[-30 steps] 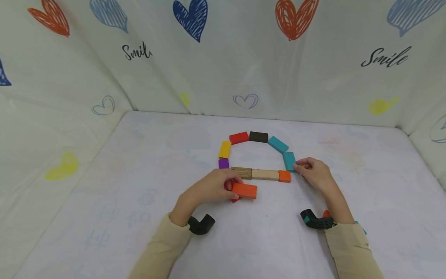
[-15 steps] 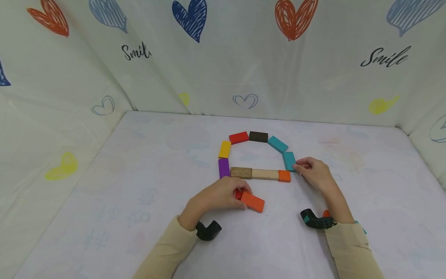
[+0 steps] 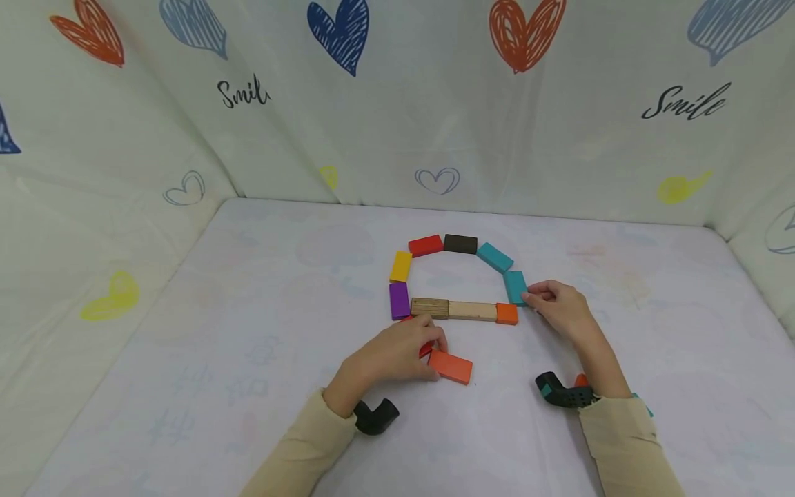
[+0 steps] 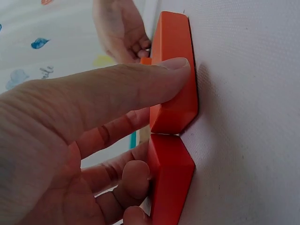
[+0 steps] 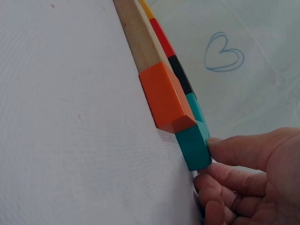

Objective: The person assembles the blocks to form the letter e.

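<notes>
My left hand pinches an orange block that lies on the table. In the left wrist view the thumb crosses that block's near side, with other fingers behind. A red block meets its end at an angle, the fingers beside it; in the head view the hand hides most of this red block. My right hand rests its thumb and fingertips against the outer side of a teal block. That teal block touches the end of another orange block, as the right wrist view shows.
A ring of blocks continues with a second teal block, a black block, a red block, a yellow block and a purple block. A brown block and a pale wood block form its lower side.
The left hand has moved down and slightly right, bringing the orange block lower and onto the table. The purple block is now fully uncovered. The right hand stays put.
</notes>
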`<state>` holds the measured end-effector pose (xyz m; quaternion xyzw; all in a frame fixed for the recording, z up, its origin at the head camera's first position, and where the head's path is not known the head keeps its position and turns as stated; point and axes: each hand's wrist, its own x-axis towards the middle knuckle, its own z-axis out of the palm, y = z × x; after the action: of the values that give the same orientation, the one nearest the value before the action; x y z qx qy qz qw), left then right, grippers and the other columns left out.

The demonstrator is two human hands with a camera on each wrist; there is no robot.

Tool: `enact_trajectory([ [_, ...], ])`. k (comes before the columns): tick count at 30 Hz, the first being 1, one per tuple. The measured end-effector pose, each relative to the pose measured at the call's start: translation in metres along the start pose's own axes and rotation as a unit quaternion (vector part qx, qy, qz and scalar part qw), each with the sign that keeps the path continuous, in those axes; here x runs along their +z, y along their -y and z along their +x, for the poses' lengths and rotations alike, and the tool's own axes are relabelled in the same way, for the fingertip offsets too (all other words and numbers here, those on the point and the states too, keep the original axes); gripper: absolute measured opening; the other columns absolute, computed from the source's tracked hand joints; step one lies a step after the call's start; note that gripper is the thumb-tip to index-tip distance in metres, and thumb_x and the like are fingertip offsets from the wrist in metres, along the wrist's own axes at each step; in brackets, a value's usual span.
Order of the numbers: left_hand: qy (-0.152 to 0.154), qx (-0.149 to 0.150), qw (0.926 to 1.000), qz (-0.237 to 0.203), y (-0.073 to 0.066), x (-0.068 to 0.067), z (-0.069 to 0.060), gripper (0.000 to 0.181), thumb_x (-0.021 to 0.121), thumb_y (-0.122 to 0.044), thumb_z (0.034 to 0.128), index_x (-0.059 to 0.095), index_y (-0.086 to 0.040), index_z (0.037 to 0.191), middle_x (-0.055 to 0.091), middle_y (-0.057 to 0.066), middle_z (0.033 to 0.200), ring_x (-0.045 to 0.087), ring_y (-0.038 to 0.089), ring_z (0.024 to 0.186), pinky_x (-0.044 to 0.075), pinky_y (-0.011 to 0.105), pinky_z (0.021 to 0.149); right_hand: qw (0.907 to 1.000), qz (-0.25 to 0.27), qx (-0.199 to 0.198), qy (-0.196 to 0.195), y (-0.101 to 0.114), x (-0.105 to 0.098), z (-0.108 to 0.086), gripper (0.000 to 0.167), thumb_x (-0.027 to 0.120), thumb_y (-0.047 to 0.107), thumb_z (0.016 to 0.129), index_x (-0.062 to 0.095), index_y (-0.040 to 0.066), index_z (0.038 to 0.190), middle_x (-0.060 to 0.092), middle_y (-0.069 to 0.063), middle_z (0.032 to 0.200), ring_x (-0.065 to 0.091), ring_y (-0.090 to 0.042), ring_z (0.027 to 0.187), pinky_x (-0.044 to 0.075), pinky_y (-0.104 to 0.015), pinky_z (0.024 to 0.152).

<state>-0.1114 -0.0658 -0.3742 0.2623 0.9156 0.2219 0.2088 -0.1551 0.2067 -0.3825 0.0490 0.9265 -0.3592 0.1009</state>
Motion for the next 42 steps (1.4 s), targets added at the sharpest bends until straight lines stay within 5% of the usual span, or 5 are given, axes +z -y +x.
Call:
enact_trajectory([
  [42,-0.008,-0.018,0.9997,-0.015,-0.0015,-0.0016,-0.0042,0.027,0.076,-0.022,0.0757,0.057,-0.013,0.093,0.045,-0.001,0.089,0.046,0.008,0.074,0.04,0.019,0.062,1.0,-0.003,0.0,-0.004,-0.0015,0.0014,0.0021,0.045,0.052,0.029,0.094,0.051,-0.006,0.122,0.054,-0.018,0.097,0.048,-0.025,0.087,0.041,-0.024,0.066],
])
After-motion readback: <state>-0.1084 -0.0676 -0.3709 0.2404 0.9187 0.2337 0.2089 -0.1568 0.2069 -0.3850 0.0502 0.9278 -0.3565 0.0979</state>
